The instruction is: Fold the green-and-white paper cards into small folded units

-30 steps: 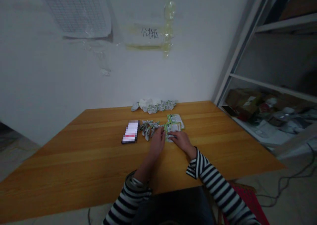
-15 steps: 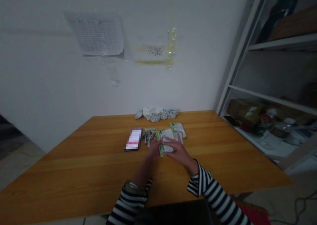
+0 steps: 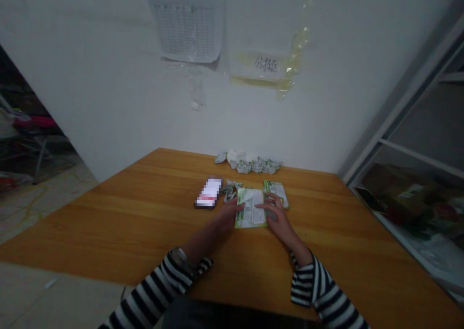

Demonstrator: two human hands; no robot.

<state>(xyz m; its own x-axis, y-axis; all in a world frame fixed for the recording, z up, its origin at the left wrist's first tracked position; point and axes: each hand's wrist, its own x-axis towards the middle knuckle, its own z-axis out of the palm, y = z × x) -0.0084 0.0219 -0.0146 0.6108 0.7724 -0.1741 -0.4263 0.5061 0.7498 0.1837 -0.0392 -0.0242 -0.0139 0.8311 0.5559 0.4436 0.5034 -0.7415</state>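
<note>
Print on packet (image 3: 251,214) in left hand (image 3: 229,214) and right hand (image 3: 277,219) is illegible.

Taken green-white packet (image 3: 251,214) off flat stack (image 3: 277,193), brought nearer. Now pinched at left edge with left hand (image 3: 227,214), at right edge with right hand (image 3: 278,219). Turned view leftward.

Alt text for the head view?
Left hand and right hand hold a green-and-white packet by its side edges at a wooden table. Similar packets lie just beyond it, and a heap of crumpled ones sits at the far edge.
</note>
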